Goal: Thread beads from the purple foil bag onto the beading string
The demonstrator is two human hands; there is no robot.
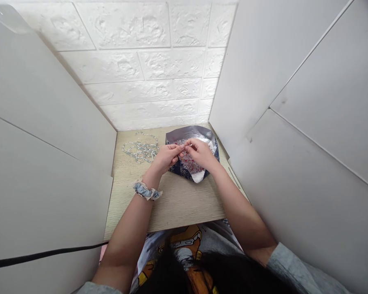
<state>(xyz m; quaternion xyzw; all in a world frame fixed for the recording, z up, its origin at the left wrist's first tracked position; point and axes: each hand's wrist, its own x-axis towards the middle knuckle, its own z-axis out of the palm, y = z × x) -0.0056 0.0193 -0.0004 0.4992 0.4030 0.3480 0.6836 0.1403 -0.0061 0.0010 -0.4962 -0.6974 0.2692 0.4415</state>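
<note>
My left hand (168,157) and my right hand (200,152) meet above an opened bag (190,133) with a silvery lining and a dark patterned outside. Both sets of fingers are pinched together, tip to tip. Whatever they hold is too small to make out. Inside the bag lies a heap of small pink, red and clear beads (191,164). Left of the bag, a loose pile of strung pale beads (141,150) rests on the wooden tabletop (184,204). A blue scrunchie (147,191) circles my left wrist.
White panels rise close on the left (49,163) and right (309,163). A white brick-pattern wall (135,65) closes off the back. A black cable (49,256) crosses at lower left, beside the table's front edge.
</note>
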